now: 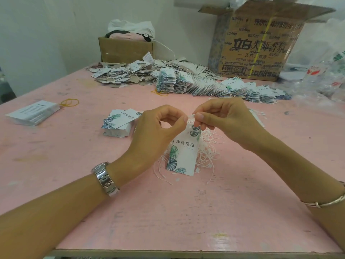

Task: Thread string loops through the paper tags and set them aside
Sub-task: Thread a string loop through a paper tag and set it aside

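A white paper tag (183, 152) with leaf prints hangs upright over the table's middle, above a loose tangle of white strings (207, 152). My right hand (224, 118) pinches the tag's top edge together with a white string. My left hand (158, 126) has its fingers curled, and its fingertips meet the string at the tag's top. A small stack of unthreaded tags (119, 124) lies just left of my left hand. Threaded tags (214, 86) lie in a long fanned row behind my hands.
The pink table (168, 212) holds a stack of white cards (33, 113) with a yellow rubber band (70, 102) at left. A heap of tags (127, 73) lies at the back, before a small box (125, 49). A large carton (261, 42) and plastic bags (321, 75) stand at back right.
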A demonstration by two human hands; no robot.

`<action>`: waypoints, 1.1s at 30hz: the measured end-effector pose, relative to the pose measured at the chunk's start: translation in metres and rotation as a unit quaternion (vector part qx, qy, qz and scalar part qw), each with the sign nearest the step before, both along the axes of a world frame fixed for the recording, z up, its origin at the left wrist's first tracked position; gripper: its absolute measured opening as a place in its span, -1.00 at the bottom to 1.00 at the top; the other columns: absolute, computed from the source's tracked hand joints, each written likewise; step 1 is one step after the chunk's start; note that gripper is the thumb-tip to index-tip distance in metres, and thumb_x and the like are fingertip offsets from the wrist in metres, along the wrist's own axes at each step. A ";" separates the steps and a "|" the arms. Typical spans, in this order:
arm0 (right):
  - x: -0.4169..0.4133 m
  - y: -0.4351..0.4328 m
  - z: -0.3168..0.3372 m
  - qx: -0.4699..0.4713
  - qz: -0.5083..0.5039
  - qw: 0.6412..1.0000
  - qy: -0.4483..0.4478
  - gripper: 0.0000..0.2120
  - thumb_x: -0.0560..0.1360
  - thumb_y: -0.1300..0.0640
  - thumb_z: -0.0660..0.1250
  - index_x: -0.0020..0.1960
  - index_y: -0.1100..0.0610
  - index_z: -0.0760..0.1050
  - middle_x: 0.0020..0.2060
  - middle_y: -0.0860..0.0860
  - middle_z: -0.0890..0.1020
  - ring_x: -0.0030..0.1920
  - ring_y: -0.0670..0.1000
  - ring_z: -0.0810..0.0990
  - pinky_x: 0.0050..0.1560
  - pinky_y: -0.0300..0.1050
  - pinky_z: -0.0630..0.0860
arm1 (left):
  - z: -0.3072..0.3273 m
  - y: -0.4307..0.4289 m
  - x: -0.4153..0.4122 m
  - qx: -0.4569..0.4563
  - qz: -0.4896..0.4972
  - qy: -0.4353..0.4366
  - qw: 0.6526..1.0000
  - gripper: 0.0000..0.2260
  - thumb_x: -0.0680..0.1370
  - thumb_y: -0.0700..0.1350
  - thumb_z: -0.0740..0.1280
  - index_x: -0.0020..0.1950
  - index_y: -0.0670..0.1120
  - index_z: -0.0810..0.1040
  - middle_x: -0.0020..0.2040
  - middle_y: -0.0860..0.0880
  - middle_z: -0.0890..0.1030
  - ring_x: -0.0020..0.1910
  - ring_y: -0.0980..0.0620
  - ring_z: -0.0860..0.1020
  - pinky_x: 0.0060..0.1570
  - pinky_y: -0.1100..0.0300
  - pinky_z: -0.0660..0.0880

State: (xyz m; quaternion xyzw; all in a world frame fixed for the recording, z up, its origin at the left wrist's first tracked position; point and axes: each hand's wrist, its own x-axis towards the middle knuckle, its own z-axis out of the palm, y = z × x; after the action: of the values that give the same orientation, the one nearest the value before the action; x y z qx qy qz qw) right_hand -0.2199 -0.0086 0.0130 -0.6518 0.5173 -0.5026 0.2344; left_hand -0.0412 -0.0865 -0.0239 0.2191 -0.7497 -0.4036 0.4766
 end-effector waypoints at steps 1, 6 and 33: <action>0.001 0.000 0.000 0.000 0.002 1.000 0.003 -0.87 0.43 0.13 0.42 -0.09 0.19 0.64 -0.30 0.08 0.69 -0.34 -0.02 0.58 -0.33 -0.22 0.44 | 0.000 0.001 0.000 -0.006 -0.004 -0.002 1.000 -0.96 0.52 -0.16 0.45 -0.12 -0.09 0.67 -0.25 0.03 0.68 -0.49 0.35 0.42 -0.41 0.54 0.28; 0.003 0.002 0.000 -0.009 0.000 1.000 0.001 -0.87 0.43 0.14 0.43 -0.09 0.20 0.63 -0.33 0.02 0.69 -0.36 -0.08 0.58 -0.29 -0.35 0.46 | 0.000 0.000 0.001 -0.023 0.000 -0.009 1.000 -0.96 0.52 -0.14 0.46 -0.11 -0.10 0.68 -0.27 0.09 0.65 -0.42 0.33 0.43 -0.37 0.54 0.28; 0.007 0.008 0.004 0.009 -0.005 0.999 0.052 -0.88 0.46 0.20 0.41 -0.08 0.27 0.61 -0.34 0.04 0.64 -0.35 -0.13 0.56 -0.25 -0.31 0.47 | 0.007 0.006 0.005 -0.116 0.004 -0.075 0.990 -0.93 0.56 -0.07 0.41 -0.07 -0.04 0.62 -0.17 0.10 0.62 -0.18 0.13 0.51 -0.17 0.49 0.28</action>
State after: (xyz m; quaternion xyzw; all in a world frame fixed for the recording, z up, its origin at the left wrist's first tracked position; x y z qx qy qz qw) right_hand -0.2130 -0.0009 0.0169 -0.6721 0.5367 -0.4646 0.2105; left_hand -0.0360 -0.0805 -0.0168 0.1947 -0.8243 -0.2943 0.4428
